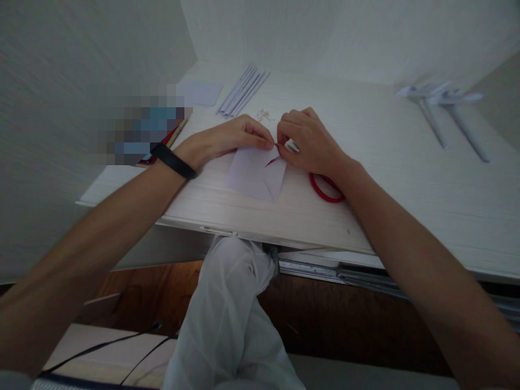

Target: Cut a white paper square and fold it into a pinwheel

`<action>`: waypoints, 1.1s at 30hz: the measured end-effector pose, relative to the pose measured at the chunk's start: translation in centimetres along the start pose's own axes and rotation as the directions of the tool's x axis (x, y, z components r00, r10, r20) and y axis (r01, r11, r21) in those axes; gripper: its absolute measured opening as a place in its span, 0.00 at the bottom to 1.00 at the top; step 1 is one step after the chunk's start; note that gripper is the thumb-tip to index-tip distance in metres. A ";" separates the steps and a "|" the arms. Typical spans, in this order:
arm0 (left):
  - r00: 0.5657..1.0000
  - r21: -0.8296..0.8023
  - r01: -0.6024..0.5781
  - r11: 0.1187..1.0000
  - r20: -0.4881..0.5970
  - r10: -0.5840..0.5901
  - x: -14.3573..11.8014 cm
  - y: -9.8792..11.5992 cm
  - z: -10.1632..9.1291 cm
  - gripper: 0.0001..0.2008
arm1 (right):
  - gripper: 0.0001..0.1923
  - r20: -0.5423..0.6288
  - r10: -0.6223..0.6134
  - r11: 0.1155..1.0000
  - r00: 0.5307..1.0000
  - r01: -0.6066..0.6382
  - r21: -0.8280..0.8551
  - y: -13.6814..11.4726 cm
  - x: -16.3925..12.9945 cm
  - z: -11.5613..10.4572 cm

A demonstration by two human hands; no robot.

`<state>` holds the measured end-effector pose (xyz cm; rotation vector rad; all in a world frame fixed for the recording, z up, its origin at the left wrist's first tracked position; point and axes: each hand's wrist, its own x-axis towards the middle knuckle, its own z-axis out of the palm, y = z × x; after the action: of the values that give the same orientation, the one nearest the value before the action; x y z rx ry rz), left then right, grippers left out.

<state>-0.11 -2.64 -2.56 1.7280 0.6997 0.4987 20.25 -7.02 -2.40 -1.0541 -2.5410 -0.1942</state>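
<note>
Plain walls [317, 38] stood around the white desk [406, 206], and all the action was at the middle! There lay the paper [252, 173], towards the near edge, creased at its near right corner, a red sliver [271, 162] over it. The left hand [239, 135] had thumb and forefinger pinching the far edge, it seemed; the right hand [311, 142] met it there, thumb and forefinger pressed together, on what I couldn't tell. A pale bit [291, 145] showed beside those right fingers, too blurred to name.

And here was the danger: an uneven pull between the hands could have torn that edge, and a slipped pinch could have skewed it. The red ring [327, 187] sat close by the right wrist, where one careless drag could have swept it off. Farther away, tubes [244, 92] lay near some scraps [265, 115]; a knock might have set them rolling.
</note>
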 end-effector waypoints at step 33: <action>1.000 -0.045 -0.017 0.999 -0.015 0.016 -0.1 -0.1 0.2 0.02 | 0.17 -0.052 0.105 0.992 0.993 -0.101 0.070 1.0 -0.1 -0.7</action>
<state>-0.07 -2.85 -2.66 1.6911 0.6805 0.5358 21.17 -6.56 -1.80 -1.1344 -2.4192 -0.1083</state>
